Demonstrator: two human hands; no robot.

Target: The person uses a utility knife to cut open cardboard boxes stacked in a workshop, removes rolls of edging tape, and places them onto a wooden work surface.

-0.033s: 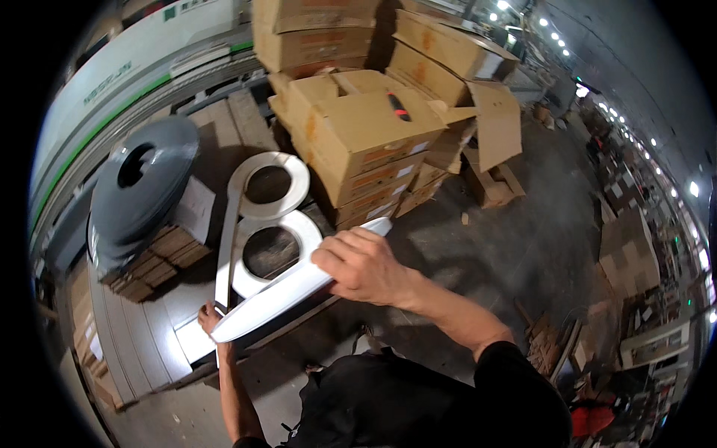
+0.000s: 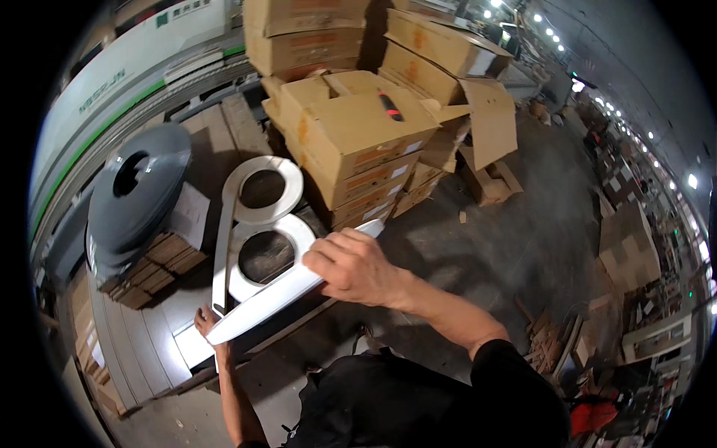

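Observation:
A wide white coil of strip (image 2: 261, 305), probably edge banding, is tilted nearly edge-on between my hands. My right hand (image 2: 355, 267) grips its upper right part, with the fingers wrapped over the rim. At its lower left end is my left hand (image 2: 205, 322), fingers curled around the edge and partly hidden by the coil. Just beyond lie two flat white rolls with open centres, a far roll (image 2: 288, 193) and a near roll (image 2: 300, 228), partly covered by the coil. A narrow white strip (image 2: 221, 272) stretches from beside them towards my left hand.
A large grey coil (image 2: 160, 205) rests on stacked brown boards (image 2: 160, 269) at the left. Cardboard boxes (image 2: 351, 134) are piled beyond the rolls, with a red and black tool (image 2: 390, 107) on top. Grey panels (image 2: 138, 347) lie below the grey coil. Wood scraps (image 2: 549, 340) lie at the right.
The white coil has tipped slightly, showing less of its flat face. Both hands keep their hold, and the whole view has shifted a little.

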